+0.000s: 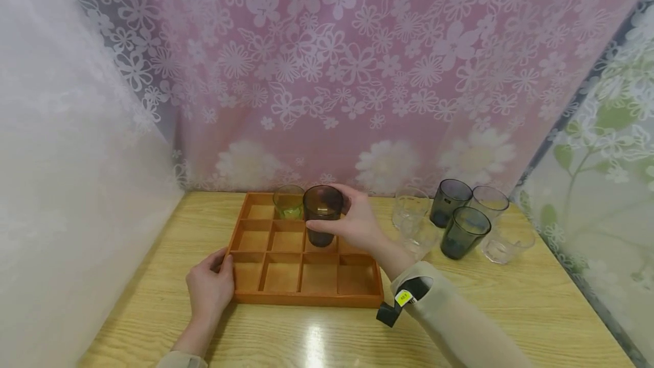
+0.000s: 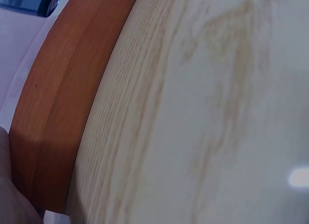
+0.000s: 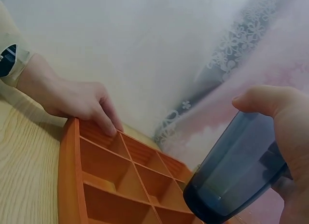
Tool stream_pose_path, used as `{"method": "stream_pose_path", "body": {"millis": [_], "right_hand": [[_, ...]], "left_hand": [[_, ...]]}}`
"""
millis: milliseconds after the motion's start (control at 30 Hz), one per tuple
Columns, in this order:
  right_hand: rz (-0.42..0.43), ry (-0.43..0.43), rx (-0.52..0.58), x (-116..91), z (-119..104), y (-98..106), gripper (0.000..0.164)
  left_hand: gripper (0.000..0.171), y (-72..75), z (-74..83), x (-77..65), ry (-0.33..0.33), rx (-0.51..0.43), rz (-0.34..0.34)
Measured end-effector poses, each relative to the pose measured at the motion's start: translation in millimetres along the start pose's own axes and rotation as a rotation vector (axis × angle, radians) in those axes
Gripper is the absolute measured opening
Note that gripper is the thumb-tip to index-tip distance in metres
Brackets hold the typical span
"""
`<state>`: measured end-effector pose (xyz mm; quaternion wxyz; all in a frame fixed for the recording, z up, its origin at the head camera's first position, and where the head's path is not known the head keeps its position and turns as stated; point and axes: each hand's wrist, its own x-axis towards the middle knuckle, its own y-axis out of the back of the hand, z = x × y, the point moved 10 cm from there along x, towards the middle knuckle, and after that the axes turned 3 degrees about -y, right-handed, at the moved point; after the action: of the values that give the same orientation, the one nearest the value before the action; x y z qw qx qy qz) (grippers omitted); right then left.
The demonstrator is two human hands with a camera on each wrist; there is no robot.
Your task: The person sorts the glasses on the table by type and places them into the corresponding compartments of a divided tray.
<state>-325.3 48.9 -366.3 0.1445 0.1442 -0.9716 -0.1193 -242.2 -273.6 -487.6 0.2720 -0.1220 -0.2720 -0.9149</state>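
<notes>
Grasping dark glass (image 1: pixel 322 233) above tray (image 1: pixel 309 299) with right hand (image 1: pixel 357 223); gripping tray edge at 8 o'clock with left hand (image 1: pixel 210 285). Flanked by green glass (image 1: pixel 288 204) at 10, by clustered glasses (image 1: pixel 462 240) on bench (image 1: pixel 265 334) at 3.

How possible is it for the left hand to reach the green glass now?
Probably yes, if the left hand lets go of the tray: only low dividers seem between, and the right hand holds the dark glass to the right of the green glass.

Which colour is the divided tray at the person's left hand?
The tray is orange-brown; the head view shows it best.
</notes>
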Motion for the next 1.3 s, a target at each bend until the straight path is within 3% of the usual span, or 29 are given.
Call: {"method": "stream_pose_path", "body": {"millis": [433,600,800,1300], "right_hand": [[-0.044,0.024,0.044,23.8,8.7,-48.2,0.071],[-0.044,0.021,0.013,27.6,14.9,-61.8,0.072],[-0.024,-0.009,-0.033,30.1,22.8,-71.1,0.075],[-0.027,-0.047,-0.031,32.3,42.0,-87.0,0.077]], "left_hand": [[0.022,-2.8,-3.3,1.0,-0.005,-0.012,0.0],[0.023,-3.3,-6.0,1.7,0.012,-0.012,-0.009],[0.022,-1.7,-4.7,2.0,0.011,-0.02,-0.006],[0.023,-2.4,-5.9,1.9,0.025,-0.015,-0.018]]}}
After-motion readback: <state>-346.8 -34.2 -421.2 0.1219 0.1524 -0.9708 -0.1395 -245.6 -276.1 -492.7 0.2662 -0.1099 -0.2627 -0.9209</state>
